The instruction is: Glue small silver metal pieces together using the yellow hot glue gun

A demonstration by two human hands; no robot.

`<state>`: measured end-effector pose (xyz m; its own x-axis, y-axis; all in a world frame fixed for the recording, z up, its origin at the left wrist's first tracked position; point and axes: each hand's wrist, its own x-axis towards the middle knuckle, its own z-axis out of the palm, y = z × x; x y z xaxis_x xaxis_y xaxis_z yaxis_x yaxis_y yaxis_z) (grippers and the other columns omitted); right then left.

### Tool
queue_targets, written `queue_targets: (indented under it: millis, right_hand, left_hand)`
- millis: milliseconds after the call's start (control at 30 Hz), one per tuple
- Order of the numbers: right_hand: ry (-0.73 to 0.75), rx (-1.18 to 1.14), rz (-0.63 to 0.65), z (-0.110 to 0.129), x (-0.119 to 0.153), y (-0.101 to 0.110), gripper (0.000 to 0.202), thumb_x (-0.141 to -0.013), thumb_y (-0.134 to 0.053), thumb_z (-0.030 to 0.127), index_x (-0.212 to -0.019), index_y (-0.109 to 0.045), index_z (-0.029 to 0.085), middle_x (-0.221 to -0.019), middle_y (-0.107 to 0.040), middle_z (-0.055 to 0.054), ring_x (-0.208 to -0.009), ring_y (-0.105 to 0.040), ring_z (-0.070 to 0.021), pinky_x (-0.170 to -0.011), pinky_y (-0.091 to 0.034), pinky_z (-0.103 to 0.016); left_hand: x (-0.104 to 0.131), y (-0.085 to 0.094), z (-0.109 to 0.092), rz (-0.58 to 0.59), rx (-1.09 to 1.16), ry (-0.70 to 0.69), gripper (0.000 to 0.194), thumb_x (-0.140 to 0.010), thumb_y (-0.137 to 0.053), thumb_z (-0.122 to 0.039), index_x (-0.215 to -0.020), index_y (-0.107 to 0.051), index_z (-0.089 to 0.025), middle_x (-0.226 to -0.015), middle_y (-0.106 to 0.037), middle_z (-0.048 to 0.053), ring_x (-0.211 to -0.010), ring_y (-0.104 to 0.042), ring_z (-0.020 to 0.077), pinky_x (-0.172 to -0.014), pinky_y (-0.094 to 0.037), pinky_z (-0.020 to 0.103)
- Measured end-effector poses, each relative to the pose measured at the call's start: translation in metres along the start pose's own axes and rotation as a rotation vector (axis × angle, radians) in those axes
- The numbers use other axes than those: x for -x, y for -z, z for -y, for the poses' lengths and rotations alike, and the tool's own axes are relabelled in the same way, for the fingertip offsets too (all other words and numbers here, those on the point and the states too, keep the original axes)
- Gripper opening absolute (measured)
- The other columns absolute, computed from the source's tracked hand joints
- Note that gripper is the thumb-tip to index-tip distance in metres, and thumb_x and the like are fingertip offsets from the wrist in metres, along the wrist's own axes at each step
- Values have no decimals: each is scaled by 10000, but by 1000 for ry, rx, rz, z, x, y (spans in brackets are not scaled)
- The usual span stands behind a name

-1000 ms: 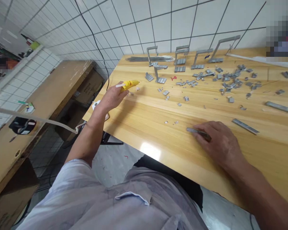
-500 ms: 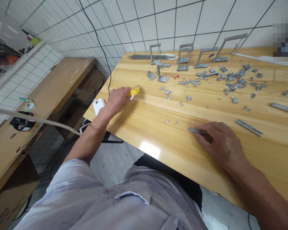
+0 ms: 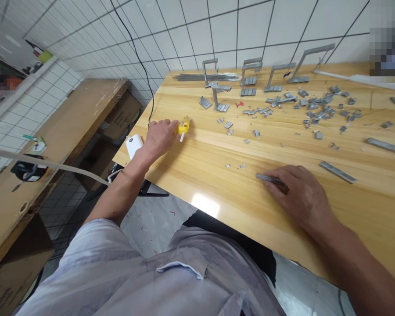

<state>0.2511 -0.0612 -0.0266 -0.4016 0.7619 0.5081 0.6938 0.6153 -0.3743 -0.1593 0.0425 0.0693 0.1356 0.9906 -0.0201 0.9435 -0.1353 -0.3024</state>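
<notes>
My left hand (image 3: 161, 137) is wrapped round a yellow hot glue gun (image 3: 184, 125) near the table's left end, and a white glue stick (image 3: 182, 137) pokes out of the gun toward me. Pinched between the fingers of my right hand (image 3: 299, 193) is a short grey strip (image 3: 270, 178), held low over the front of the table. A second grey strip (image 3: 337, 172) lies just beyond that hand. Tiny silvery scraps (image 3: 242, 166) lie to the left of the held strip.
Several grey gallows-shaped frames (image 3: 221, 97) stand along the back, by a bundle of thin rods (image 3: 184, 77). Loose grey pieces (image 3: 319, 109) are scattered at the middle right. A white box (image 3: 134, 145) sits at the left edge; a black cable (image 3: 136, 57) hangs behind my left hand.
The glue gun has turned slightly in my left hand, its glue stick now pointing more toward me. The whole view has shifted a little; my right hand still holds the strip.
</notes>
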Motion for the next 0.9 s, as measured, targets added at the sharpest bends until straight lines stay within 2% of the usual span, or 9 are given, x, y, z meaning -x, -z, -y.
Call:
queue_targets:
  millis: [200, 333, 433, 500, 600, 667, 767, 833, 900]
  right_hand:
    - [-30, 8, -15, 2, 1, -2, 122, -1013, -628, 279, -1025, -736, 225, -893, -751, -86, -856, -688, -284, -784, -533, -441]
    - [-42, 3, -7, 2, 0, -2, 142, -1014, -619, 286, -1021, -742, 215, -925, -768, -93, -867, -692, -280, -791, -535, -436]
    - [-58, 13, 34, 3, 0, -1, 170, -1015, -608, 301, -1035, -750, 208, -927, -774, -102, -869, -687, -283, -788, -528, -436]
    - [-74, 21, 27, 3, -1, 0, 166, -1007, -611, 292, -1027, -752, 206, -932, -775, -105, -878, -682, -283, -799, -518, -434]
    - [-108, 15, 45, 6, -2, 1, 145, -994, -614, 262, -1001, -750, 211, -945, -774, -103, -888, -675, -275, -826, -504, -430]
    - [-134, 0, 76, 7, -2, 1, 149, -996, -604, 251, -985, -748, 215, -944, -771, -104, -895, -667, -274, -834, -493, -431]
    - [-158, -14, 104, 8, -3, 2, 167, -1005, -585, 241, -984, -750, 221, -947, -767, -105, -892, -650, -272, -832, -478, -429]
    - [-154, -16, 112, 8, -3, 2, 174, -1008, -578, 234, -993, -751, 221, -951, -763, -103, -889, -641, -269, -828, -471, -423]
    - [-140, -16, 110, 9, -3, 3, 183, -1011, -573, 227, -1001, -755, 210, -950, -757, -108, -892, -636, -268, -822, -467, -418]
  left_hand:
    - [12, 6, 3, 0, -31, -40, 411, -1038, -432, -236, -1383, -652, -196, -1187, -739, 191, -1080, -696, 359, -945, -457, 483]
    - [9, 6, 3, -35, 0, 14, 412, -1042, -439, -240, -1409, -623, -208, -1233, -730, 188, -1143, -689, 355, -965, -458, 459]
    - [6, 8, -2, 38, 41, 2, 381, -1038, -463, -255, -1375, -632, -199, -1241, -738, 172, -1148, -683, 355, -983, -466, 455]
    - [11, 13, -7, 49, 130, -33, 365, -1044, -474, -275, -1361, -631, -185, -1269, -739, 154, -1145, -672, 329, -997, -476, 432]
    - [31, 26, -13, -23, 408, -129, 375, -1084, -460, -362, -1374, -608, -178, -1304, -725, 119, -1084, -652, 247, -976, -499, 358]
    - [46, 33, -18, 29, 557, -200, 409, -1090, -472, -476, -1321, -639, -182, -1300, -723, 95, -1066, -646, 231, -976, -507, 336]
    - [63, 37, -34, 210, 707, -249, 527, -1059, -493, -625, -1204, -701, -162, -1215, -752, 78, -1032, -666, 250, -925, -537, 327]
    - [69, 37, -50, 317, 759, -326, 570, -1047, -487, -672, -1187, -724, -173, -1174, -759, 66, -1014, -679, 253, -896, -555, 312]
    - [72, 36, -66, 376, 786, -400, 554, -1047, -491, -678, -1193, -738, -205, -1191, -754, 57, -1048, -690, 255, -936, -563, 311]
